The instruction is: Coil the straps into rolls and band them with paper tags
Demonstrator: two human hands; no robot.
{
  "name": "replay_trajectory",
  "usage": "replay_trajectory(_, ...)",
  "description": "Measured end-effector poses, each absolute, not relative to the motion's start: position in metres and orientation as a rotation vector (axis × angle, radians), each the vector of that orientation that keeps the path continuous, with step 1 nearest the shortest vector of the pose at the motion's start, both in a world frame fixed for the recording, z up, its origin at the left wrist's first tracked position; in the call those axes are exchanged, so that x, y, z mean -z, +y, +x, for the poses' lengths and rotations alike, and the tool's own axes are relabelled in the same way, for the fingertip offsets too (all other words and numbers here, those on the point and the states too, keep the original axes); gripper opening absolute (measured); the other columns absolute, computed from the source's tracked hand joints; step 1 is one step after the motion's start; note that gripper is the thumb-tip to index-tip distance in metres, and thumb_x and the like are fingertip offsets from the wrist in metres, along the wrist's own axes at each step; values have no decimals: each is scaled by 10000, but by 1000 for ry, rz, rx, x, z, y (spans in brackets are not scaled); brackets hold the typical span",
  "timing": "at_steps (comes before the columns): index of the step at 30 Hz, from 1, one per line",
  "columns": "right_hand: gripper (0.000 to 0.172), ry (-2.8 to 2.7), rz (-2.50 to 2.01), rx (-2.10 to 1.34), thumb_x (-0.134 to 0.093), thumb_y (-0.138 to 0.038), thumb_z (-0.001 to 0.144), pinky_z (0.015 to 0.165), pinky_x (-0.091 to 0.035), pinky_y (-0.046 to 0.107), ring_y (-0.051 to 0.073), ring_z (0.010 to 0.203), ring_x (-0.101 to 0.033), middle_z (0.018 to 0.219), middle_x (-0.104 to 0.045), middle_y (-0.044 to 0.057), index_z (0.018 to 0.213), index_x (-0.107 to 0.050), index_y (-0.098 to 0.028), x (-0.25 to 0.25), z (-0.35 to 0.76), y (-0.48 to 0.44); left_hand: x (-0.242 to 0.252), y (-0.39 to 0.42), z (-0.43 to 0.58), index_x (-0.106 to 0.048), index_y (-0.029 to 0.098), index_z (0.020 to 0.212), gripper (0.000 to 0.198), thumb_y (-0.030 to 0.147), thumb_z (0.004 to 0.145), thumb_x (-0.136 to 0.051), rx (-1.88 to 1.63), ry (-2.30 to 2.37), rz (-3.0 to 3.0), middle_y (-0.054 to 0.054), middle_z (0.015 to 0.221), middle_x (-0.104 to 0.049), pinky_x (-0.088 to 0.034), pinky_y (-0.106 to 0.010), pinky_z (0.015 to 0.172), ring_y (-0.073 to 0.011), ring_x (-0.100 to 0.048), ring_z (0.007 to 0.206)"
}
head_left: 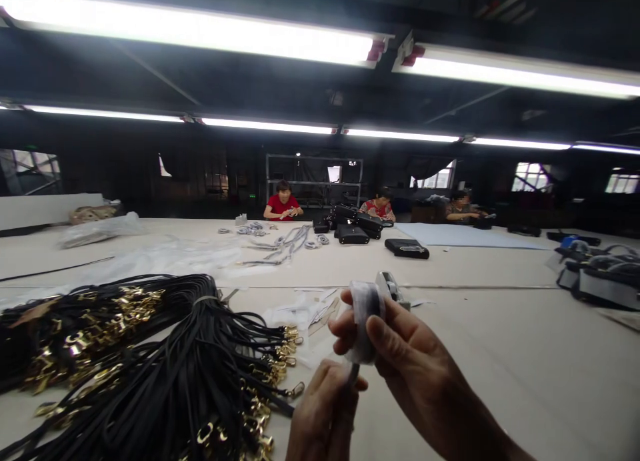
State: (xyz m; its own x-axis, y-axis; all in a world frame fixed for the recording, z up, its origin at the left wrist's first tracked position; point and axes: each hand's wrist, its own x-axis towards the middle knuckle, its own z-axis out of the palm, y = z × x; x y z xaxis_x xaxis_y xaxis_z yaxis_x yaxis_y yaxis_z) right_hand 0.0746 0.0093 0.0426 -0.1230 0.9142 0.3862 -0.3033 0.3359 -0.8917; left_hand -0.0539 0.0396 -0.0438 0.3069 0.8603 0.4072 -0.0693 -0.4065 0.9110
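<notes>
A coiled black strap [369, 304] in thin whitish wrapping is gripped by my right hand [417, 357], its thumb on the near side and fingers around the back. Just below, my left hand [325, 404] is closed on a dark strip at the lower end of the coil; its fingers partly hide the strip. A tape dispenser [393, 289] stands on the table just behind the coil. To the left lies a large bundle of black straps [185, 354] with gold-coloured clasps, and a tie gathers them near the top.
The long pale table [500, 354] spreads all round. Paper and plastic scraps [305, 314] lie beyond my hands. Farther off are grey straps [287, 244], black bags [353, 231] and a dark pile [605, 274] at right. Three people sit across the table, one in a red top [283, 207].
</notes>
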Motion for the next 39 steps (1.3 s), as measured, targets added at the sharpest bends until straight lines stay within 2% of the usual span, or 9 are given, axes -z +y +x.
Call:
replay_trajectory(2, 288, -1552, -791, -867, -492, -370, 973, 572, -459, 248, 211, 907, -610, 1024, -645, 96, 1211, -529, -212, -34, 78, 15, 42, 47, -58, -702, 184, 795, 456, 624, 822, -587, -1011, 591, 1521, -45, 768, -600, -377, -241, 619, -142, -505, 648)
replay_trajectory(5, 113, -2028, -894, -226, -456, -208, 952, 654, -468, 326, 223, 820, -590, 905, -628, 98, 1006, -551, -180, -20, 87, 25, 46, 57, -71, -652, 150, 808, 515, 663, 777, -621, -622, 446, 1231, 12, 561, -521, -241, -210, 500, -74, -372, 474)
replay_trajectory(9, 98, -2409, -1013, 149, -447, -125, 913, 740, -463, 389, 240, 804, -561, 884, -619, 100, 921, -537, -163, -7, 103, 34, 57, 67, -99, -595, 160, 990, 540, 612, 722, -718, -616, 450, 1171, 40, 597, -517, -221, -212, 497, -65, -352, 472)
replay_trajectory(12, 65, -2500, -1262, -11, -553, -211, 887, 760, -466, 386, 251, 831, -566, 924, -621, 107, 921, -550, -156, 0, 108, 33, 59, 75, -116, -552, 180, 1022, 568, 475, 618, -821, -676, 509, 1349, 40, 713, -535, -266, -208, 535, -87, -404, 573)
replay_trajectory(18, 146, -2514, -1651, -486, -540, -316, 880, 625, -401, 293, 199, 695, -550, 844, -642, 67, 881, -591, -180, -1, 101, 17, 41, 89, -114, -618, 166, 737, 34, 195, 736, -635, -746, 898, 1783, 47, 655, -524, -317, -229, 595, -115, -440, 643)
replay_trajectory(25, 545, -1718, -1285, -1597, -444, -551, 900, 398, -242, 178, 64, 403, -364, 491, -455, -25, 811, -694, -76, 0, 115, 15, 52, 97, -80, -553, 142, 626, 339, 418, 732, -718, -630, 453, 1457, 31, 620, -482, -268, -220, 567, -91, -393, 585)
replay_trajectory(29, 508, -1144, -952, -1875, -466, -477, 906, 327, -214, 170, 52, 302, -267, 369, -357, -66, 782, -691, -39, 3, 116, 20, 59, 85, -61, -496, 167, 688, 466, 603, 802, -617, -655, 406, 1273, 28, 565, -501, -256, -213, 485, -74, -380, 471)
replay_trajectory(35, 360, -805, -614, -1619, -538, -381, 940, 611, -498, 243, 91, 513, -504, 593, -548, -4, 943, -688, -53, -31, 115, 25, 61, 70, -32, -491, 200, 1116, 475, 590, 851, -548, -1231, 730, 1428, 2, 710, -585, -453, -259, 588, -157, -551, 623)
replay_trajectory(39, 316, -1000, -587, -1384, -634, -330, 894, 821, -496, 319, 166, 794, -612, 879, -652, 59, 1119, -643, -110, -46, 118, 24, 63, 68, -12, -513, 200, 1048, 428, 562, 832, -587, -1112, 637, 1487, 22, 700, -568, -395, -218, 472, -106, -508, 489)
